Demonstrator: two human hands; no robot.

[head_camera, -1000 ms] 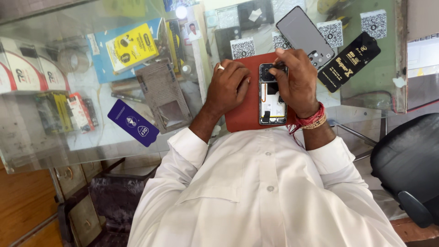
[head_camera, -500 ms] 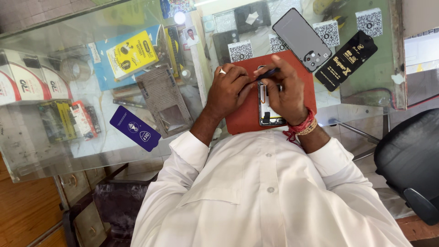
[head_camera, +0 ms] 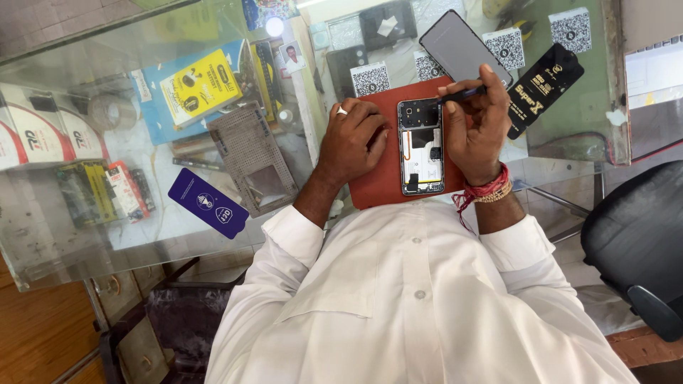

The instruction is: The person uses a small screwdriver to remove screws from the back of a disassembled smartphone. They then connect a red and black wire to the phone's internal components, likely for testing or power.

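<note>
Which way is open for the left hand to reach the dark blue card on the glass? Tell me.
Probably yes. The left hand rests beside the opened phone; the dark blue card lies flat on the glass counter to its left, uncovered, with only the low grey perforated tray between them.

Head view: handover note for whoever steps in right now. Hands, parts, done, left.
Left hand: empty, resting on the red mat beside the phone, steadying it.
Right hand: holds a dark thin tool, tip at the phone's top edge.
Phone: lies on the mat on the glass counter, back cover off, board and battery area exposed.
A grey panel and a black sleeve lie above the mat.
Done: phone opened.
Left: the work inside; phone not closed. Which part the tool is on cannot be told.
</note>
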